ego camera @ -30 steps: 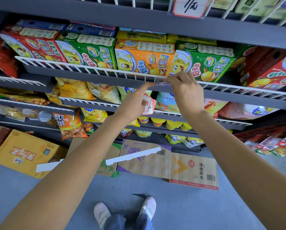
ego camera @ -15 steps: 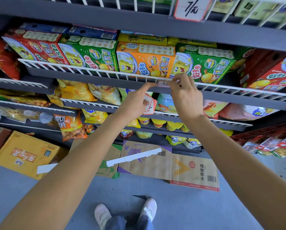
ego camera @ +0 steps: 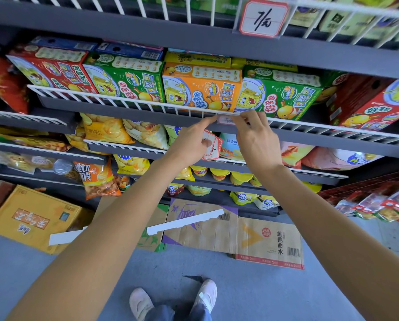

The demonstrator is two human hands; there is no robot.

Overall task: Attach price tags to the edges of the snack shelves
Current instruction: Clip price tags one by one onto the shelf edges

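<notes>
Right hand (ego camera: 255,139): pinches a price tag (ego camera: 225,120) against the white wire rail (ego camera: 124,101)
Left hand (ego camera: 191,142): forefinger touching the tag, other fingers gripping spare tags (ego camera: 213,147)

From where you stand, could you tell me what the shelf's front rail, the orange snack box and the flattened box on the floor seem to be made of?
Front rail: looks like white-coated metal wire, thin evenly spaced bars with a slight gloss.
Orange snack box: apparently printed paperboard, with sharp folded edges and a glossy face.
Flattened box: plain brown corrugated cardboard, matte, creased, with printed barcodes.
</notes>
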